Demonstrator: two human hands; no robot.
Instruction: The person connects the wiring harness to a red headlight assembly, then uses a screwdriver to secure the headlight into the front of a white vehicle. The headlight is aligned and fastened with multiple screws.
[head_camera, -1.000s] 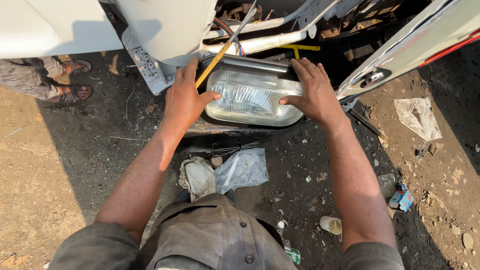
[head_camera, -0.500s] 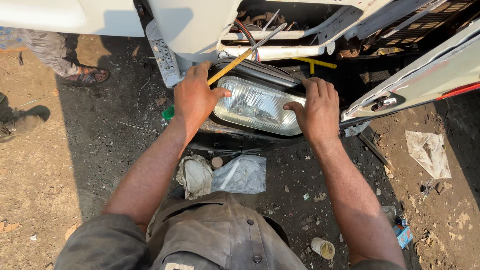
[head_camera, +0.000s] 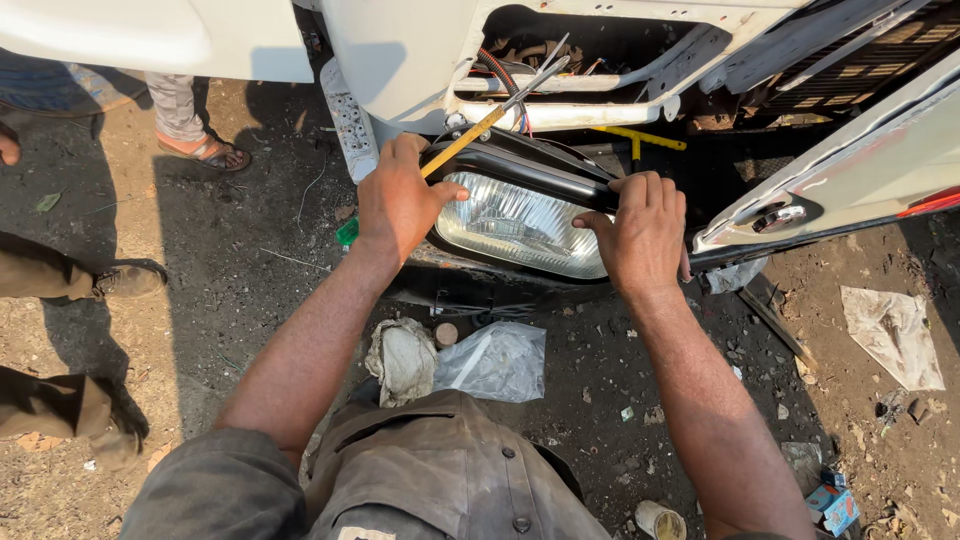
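one ribbed, black-rimmed headlamp (head_camera: 520, 222)

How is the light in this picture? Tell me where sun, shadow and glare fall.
Head view: hard sun on the white bodywork and dirt; the headlamp sits in shade with faint sheen; both hands, left hand and right hand, are sharp, unblurred.

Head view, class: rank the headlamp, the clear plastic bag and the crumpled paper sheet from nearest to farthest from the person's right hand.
From the right hand:
1. Headlamp: under its grip, at the lamp's right end.
2. Clear plastic bag: on the ground below, towards the person's body.
3. Crumpled paper sheet: on the dirt at the far right edge.
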